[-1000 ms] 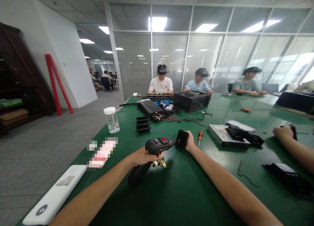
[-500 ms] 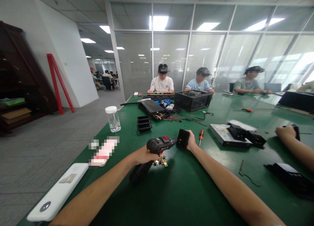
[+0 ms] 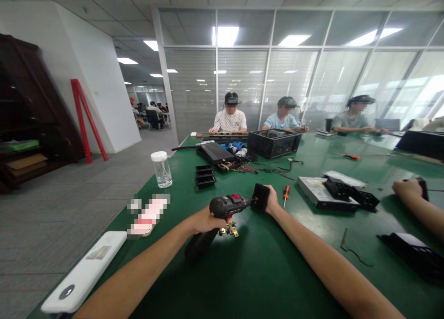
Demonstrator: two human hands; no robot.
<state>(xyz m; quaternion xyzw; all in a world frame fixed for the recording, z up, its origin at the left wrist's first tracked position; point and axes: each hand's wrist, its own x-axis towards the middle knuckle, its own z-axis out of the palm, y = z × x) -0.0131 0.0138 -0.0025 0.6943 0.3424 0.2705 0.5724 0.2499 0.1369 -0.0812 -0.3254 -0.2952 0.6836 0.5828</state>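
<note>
My left hand [image 3: 209, 220] is wrapped round the handle of a black cordless drill [image 3: 227, 205], which lies level with its nose pointing right. In my right hand [image 3: 273, 199] is a small black rectangular plastic part [image 3: 260, 196], held on edge above the table. The drill's tip meets or nearly meets the left face of this part; I cannot tell if they touch. Small brass-coloured metal pieces [image 3: 231, 229] lie in a heap below the drill. A screwdriver with an orange handle [image 3: 286, 191] rests just right of my right hand.
On the green table [image 3: 249, 282] stand a lidded clear jar [image 3: 163, 173], black trays [image 3: 205, 176], a black metal case [image 3: 274, 143] and a silver box [image 3: 312, 194]. A long white device [image 3: 86, 268] lies left. Another person's hand [image 3: 409, 189] works at right; several people sit beyond.
The whole view has shifted slightly, so things sit a little lower and further right. Both hands keep their hold, and the drill and black part stay in the same relation.
</note>
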